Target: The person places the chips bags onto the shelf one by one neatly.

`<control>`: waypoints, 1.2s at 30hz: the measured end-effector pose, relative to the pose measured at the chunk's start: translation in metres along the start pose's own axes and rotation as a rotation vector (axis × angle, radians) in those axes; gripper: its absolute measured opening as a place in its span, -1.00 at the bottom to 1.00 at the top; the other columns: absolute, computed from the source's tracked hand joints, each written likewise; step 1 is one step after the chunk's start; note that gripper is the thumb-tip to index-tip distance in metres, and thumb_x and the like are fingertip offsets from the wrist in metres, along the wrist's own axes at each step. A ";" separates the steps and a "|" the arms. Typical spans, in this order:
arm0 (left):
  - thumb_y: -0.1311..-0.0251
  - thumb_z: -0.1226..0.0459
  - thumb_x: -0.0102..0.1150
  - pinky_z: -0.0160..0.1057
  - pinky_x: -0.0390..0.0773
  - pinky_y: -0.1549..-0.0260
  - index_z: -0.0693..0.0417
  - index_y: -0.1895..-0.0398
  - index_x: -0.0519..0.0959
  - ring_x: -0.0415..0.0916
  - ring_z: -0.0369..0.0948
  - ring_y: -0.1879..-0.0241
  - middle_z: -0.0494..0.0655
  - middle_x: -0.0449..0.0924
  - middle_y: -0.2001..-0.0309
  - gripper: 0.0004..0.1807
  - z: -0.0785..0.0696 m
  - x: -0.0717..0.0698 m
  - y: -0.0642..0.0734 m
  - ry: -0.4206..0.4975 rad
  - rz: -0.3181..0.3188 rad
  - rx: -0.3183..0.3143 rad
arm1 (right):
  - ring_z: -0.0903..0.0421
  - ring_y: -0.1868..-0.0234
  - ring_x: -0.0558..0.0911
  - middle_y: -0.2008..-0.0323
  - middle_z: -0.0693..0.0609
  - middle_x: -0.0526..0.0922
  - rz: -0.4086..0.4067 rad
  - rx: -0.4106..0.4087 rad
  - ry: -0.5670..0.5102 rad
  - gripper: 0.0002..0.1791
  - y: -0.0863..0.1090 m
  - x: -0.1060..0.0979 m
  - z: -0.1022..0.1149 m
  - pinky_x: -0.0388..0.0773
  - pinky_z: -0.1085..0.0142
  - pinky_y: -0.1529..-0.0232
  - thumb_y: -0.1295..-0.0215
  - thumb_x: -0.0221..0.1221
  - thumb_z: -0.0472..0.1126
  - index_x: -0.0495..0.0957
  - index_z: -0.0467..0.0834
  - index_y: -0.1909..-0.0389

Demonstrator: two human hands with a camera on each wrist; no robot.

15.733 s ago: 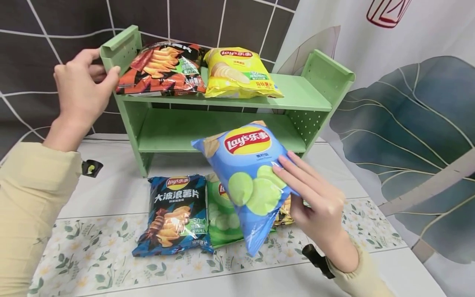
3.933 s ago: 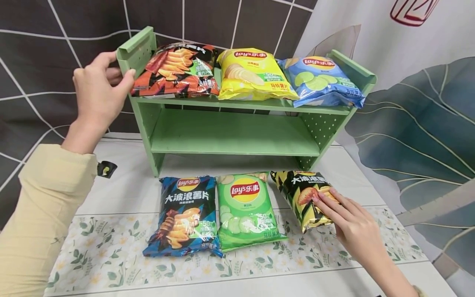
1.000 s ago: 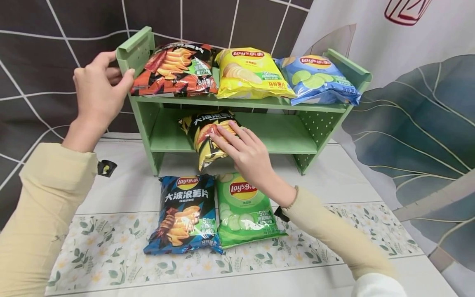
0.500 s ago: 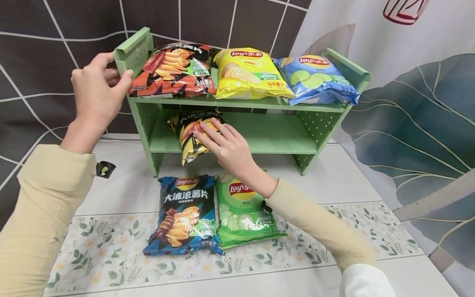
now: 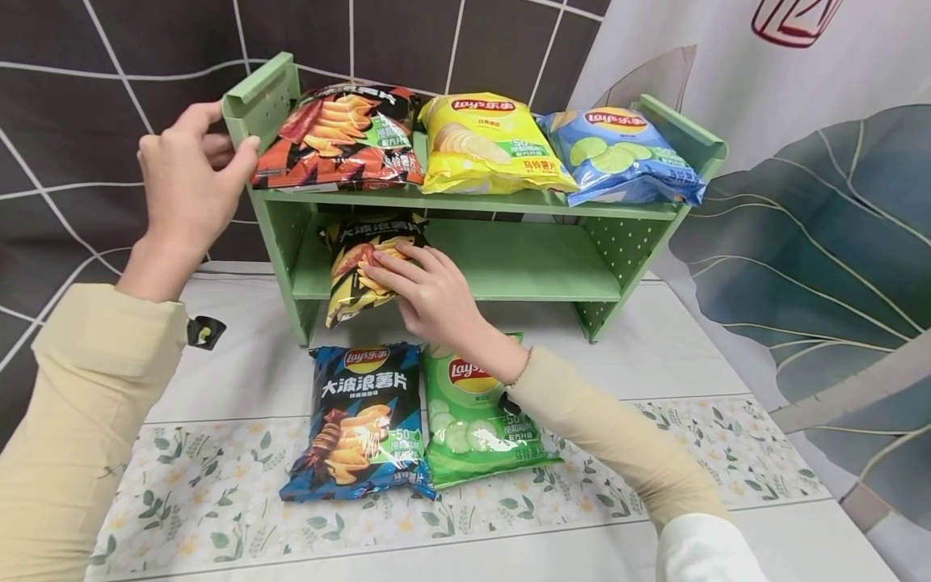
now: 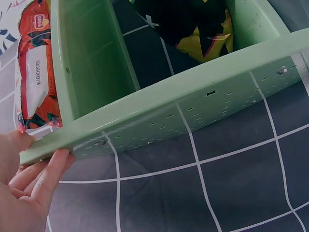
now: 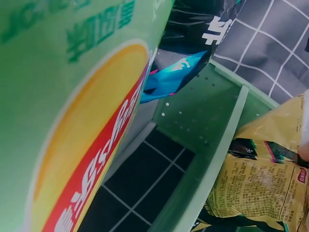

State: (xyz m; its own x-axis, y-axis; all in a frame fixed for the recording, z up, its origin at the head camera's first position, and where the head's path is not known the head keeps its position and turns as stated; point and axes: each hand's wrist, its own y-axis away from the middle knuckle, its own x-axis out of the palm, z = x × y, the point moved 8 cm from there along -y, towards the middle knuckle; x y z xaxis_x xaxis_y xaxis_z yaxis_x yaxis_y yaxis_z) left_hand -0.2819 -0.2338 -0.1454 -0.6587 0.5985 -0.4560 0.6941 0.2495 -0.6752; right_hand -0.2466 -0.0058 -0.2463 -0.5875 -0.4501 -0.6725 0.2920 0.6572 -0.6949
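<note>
My right hand (image 5: 440, 299) holds a black-and-yellow bag of chips (image 5: 349, 287) at the left end of the lower tier of a green two-tier shelf (image 5: 545, 263). The bag's front end hangs past the shelf edge; its printed underside (image 7: 251, 188) shows in the right wrist view. With thumb and fingers my left hand (image 5: 192, 178) grips the top of the shelf's left side panel (image 6: 193, 87). On the upper tier lie a red chip bag (image 5: 338, 141), a yellow one (image 5: 494, 149) and a light blue one (image 5: 621, 158).
On the table before the shelf lie a dark blue chip bag (image 5: 364, 436) and a green chip bag (image 5: 473, 440), partly under my right forearm. A dark tiled-pattern cloth (image 5: 407, 40) hangs behind, and a leaf-patterned curtain (image 5: 822, 210) at right.
Since several seconds ago, my right hand has brought the black-and-yellow chip bag from the table's right side onto the lower tier, lately sliding left. The left hand keeps its grip.
</note>
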 end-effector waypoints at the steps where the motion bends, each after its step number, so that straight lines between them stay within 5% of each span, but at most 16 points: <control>1: -0.24 0.06 0.12 -0.44 0.43 -0.12 0.01 -0.18 0.52 0.47 -0.77 0.20 0.05 0.64 0.01 -0.53 0.000 0.000 0.000 0.001 0.000 0.000 | -0.02 -0.23 0.51 -0.14 0.07 0.63 0.021 0.012 -0.013 -0.57 -0.001 0.002 0.000 0.41 0.09 -0.22 -0.25 0.16 -0.25 0.57 0.02 -0.16; 9: -0.24 0.07 0.13 -0.35 0.39 -0.19 0.03 -0.18 0.52 0.46 -0.79 0.22 0.08 0.64 0.01 -0.53 0.000 0.000 0.000 0.016 0.007 0.001 | 0.00 -0.33 0.42 -0.26 0.07 0.52 0.220 0.086 -0.113 -0.41 -0.001 0.026 -0.004 0.32 0.09 -0.31 -0.19 0.27 0.08 0.47 0.06 -0.26; 21: -0.22 0.08 0.15 -0.36 0.41 -0.18 0.01 -0.17 0.53 0.26 -1.01 0.37 0.10 0.65 0.03 -0.54 0.000 0.001 -0.001 0.031 -0.002 0.008 | 0.00 -0.51 0.10 -0.47 0.06 0.17 0.466 0.058 -0.098 -0.27 0.000 0.057 -0.002 0.04 -0.04 -0.45 -0.33 0.07 0.18 0.13 0.08 -0.47; 36: -0.22 0.10 0.15 -0.37 0.38 -0.20 0.04 -0.17 0.53 0.18 -1.05 0.43 0.13 0.65 0.05 -0.54 -0.001 0.001 -0.001 0.040 -0.003 0.014 | -0.01 -0.52 0.06 -0.50 0.03 0.11 0.493 0.021 -0.091 -0.30 -0.009 0.069 0.001 0.00 -0.03 -0.47 -0.40 0.01 0.10 0.07 0.04 -0.49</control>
State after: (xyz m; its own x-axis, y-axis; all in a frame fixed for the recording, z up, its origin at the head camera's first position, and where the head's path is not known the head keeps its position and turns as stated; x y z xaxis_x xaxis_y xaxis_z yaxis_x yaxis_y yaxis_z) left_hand -0.2829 -0.2328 -0.1439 -0.6488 0.6275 -0.4305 0.6877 0.2412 -0.6847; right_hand -0.2894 -0.0433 -0.2866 -0.3074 -0.1404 -0.9412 0.5342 0.7930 -0.2927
